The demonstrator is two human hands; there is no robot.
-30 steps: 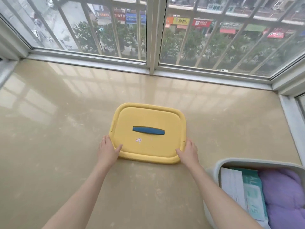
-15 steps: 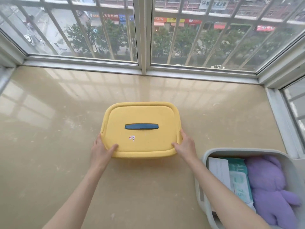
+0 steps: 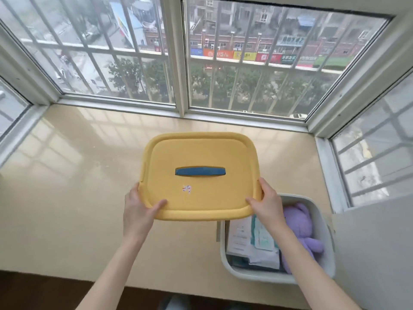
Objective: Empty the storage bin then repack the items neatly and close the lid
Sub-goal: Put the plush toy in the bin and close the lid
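Lid (image 3: pixel 201 157), yellow, is held in both your hands above the worktop (image 3: pixel 67 186), roughly level, with its blue handle (image 3: pixel 200 171) in the middle and a small sticker (image 3: pixel 187 189) just nearer you. Your left hand (image 3: pixel 139 211) grips the near left corner and your right hand (image 3: pixel 267 209) grips the near right corner. Each thumb lies flat on the top face and the fingers curl round the edge to the underside. The lid's near right corner overlaps the far left corner of the grey bin (image 3: pixel 325 238), which stands open on the worktop to your right. Inside it you can see a purple plush (image 3: pixel 298 222) on the right, a teal pack (image 3: pixel 261 237) beside it, and white papers (image 3: pixel 240 238) on the left. Your right forearm crosses over the bin. A barred window (image 3: pixel 245 63) runs along the far edge of the worktop.
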